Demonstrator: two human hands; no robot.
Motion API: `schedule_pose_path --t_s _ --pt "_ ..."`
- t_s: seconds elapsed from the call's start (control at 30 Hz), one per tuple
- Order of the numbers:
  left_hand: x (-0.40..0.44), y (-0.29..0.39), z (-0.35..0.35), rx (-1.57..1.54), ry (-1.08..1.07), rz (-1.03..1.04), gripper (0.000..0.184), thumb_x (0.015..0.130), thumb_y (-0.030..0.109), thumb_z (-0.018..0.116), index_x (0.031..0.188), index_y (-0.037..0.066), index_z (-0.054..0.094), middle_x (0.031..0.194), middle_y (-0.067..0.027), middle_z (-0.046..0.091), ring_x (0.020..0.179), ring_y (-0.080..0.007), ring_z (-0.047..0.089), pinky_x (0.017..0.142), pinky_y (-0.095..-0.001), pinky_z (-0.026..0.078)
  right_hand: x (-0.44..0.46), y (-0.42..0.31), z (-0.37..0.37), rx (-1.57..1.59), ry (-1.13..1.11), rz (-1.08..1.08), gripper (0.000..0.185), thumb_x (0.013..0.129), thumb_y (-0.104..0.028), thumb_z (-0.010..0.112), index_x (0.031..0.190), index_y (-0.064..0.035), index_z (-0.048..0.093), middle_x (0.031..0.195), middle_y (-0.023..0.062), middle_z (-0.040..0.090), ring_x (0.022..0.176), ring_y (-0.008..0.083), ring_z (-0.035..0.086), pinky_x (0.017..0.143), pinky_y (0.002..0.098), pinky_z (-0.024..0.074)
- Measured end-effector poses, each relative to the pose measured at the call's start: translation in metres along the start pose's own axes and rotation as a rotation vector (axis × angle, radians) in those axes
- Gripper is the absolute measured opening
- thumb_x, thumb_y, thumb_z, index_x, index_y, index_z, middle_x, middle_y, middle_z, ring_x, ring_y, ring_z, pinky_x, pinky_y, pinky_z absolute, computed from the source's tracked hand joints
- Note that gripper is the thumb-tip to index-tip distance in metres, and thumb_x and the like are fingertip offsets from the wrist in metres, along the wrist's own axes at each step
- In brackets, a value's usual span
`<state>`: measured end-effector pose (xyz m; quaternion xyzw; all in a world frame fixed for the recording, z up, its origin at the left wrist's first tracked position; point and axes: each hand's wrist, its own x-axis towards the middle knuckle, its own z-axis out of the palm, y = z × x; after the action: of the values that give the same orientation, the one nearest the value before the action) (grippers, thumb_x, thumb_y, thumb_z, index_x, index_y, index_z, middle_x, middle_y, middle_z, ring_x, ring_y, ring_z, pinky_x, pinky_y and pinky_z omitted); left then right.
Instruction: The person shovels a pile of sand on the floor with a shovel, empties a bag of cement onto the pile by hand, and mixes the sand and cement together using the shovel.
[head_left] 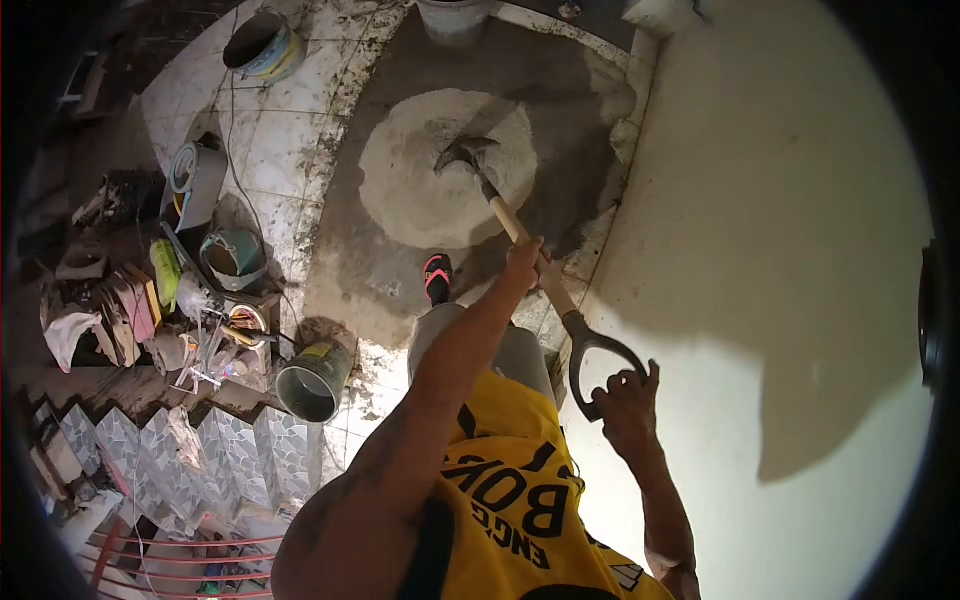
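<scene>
A shovel [517,225] with a wooden shaft slants away from me. My left hand [523,265] is wrapped round the middle of its shaft. At the near end, my right hand [628,405] grips the black D-shaped handle [577,375]. The shovel's metal blade [465,152] rests in a round, pale, powdery heap [400,190], with part of the blade dark in shadow. Around that heap lies a wider dark grey patch [335,240] of what looks like sand or wet mix. My foot in a red-strapped sandal [437,272] stands at the heap's near edge.
Buckets stand at the far left [265,50], far middle [452,20] and near left [312,385]. Clutter with a teal bucket [233,258] lines the left side, beside tiled steps [215,450]. A pale wall [760,220] rises close on the right. A cable [235,150] crosses the tiles.
</scene>
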<state>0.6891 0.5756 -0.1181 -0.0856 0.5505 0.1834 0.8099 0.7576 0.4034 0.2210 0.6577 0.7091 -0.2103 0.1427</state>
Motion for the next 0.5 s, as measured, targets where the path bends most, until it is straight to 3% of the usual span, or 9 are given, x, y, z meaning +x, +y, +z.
schedule_pose_path --t_s 0.07,0.1,0.2,0.3,0.4,0.43,0.5 --pt "0.008 -0.02 -0.013 0.09 -0.021 0.064 0.022 0.09 0.018 0.059 0.076 0.005 0.049 0.063 -0.0084 0.052 0.056 -0.0222 0.052 0.054 -0.0403 0.049 -0.009 0.002 0.02 0.042 -0.065 0.03 0.005 0.072 -0.01 0.062 0.074 -0.0144 0.063 0.074 0.0036 0.053 0.083 0.0224 0.053 0.1 0.0625 0.0237" --pt "0.011 -0.028 -0.016 -0.035 -0.026 0.054 0.019 0.091 0.016 0.057 0.078 0.004 0.05 0.063 -0.0088 0.051 0.056 -0.0224 0.051 0.053 -0.0414 0.049 -0.01 0.004 0.022 0.024 -0.025 0.015 0.004 0.072 -0.01 0.062 0.072 -0.0143 0.063 0.072 0.0033 0.052 0.078 0.0221 0.051 0.093 0.0581 0.0301" --pt "0.005 -0.042 -0.013 0.237 0.001 -0.025 0.017 0.091 0.015 0.057 0.08 0.004 0.051 0.065 -0.0092 0.051 0.057 -0.0227 0.052 0.054 -0.042 0.049 -0.025 0.01 0.034 0.066 -0.136 0.059 0.006 0.07 -0.008 0.063 0.072 -0.0142 0.062 0.071 0.0033 0.052 0.078 0.022 0.051 0.085 0.0522 0.0333" --pt "-0.015 -0.054 -0.001 0.253 0.085 -0.005 0.016 0.09 0.015 0.058 0.081 0.003 0.051 0.068 -0.0096 0.051 0.057 -0.0228 0.051 0.054 -0.0411 0.05 -0.037 0.014 0.036 0.05 -0.083 0.039 0.008 0.068 -0.007 0.064 0.072 -0.0139 0.062 0.071 0.0032 0.052 0.078 0.0219 0.051 0.079 0.0468 0.0335" --pt "0.011 -0.09 -0.008 0.173 0.103 0.012 0.016 0.088 0.014 0.059 0.081 0.003 0.05 0.069 -0.0091 0.05 0.057 -0.023 0.051 0.053 -0.0406 0.05 -0.05 0.02 0.043 0.116 -0.067 0.08 0.012 0.061 -0.002 0.064 0.067 -0.011 0.058 0.07 0.0045 0.05 0.076 0.0239 0.05 0.081 0.0483 0.0328" --pt "0.013 -0.1 -0.009 0.156 0.098 -0.01 0.013 0.086 0.01 0.058 0.087 0.004 0.046 0.07 -0.0094 0.049 0.057 -0.0232 0.052 0.052 -0.0404 0.049 -0.056 0.02 0.044 0.109 -0.107 0.104 0.011 0.063 -0.004 0.065 0.069 -0.0119 0.059 0.072 0.0044 0.05 0.079 0.0235 0.05 0.084 0.0514 0.0323" --pt "0.017 -0.119 -0.012 0.121 0.088 -0.053 0.026 0.081 0.002 0.057 0.1 0.004 0.039 0.073 -0.0098 0.048 0.056 -0.0237 0.054 0.048 -0.0401 0.049 -0.067 0.021 0.045 0.094 -0.186 0.152 0.01 0.066 -0.008 0.066 0.072 -0.0136 0.061 0.076 0.0042 0.052 0.083 0.0226 0.051 0.09 0.0577 0.0312"
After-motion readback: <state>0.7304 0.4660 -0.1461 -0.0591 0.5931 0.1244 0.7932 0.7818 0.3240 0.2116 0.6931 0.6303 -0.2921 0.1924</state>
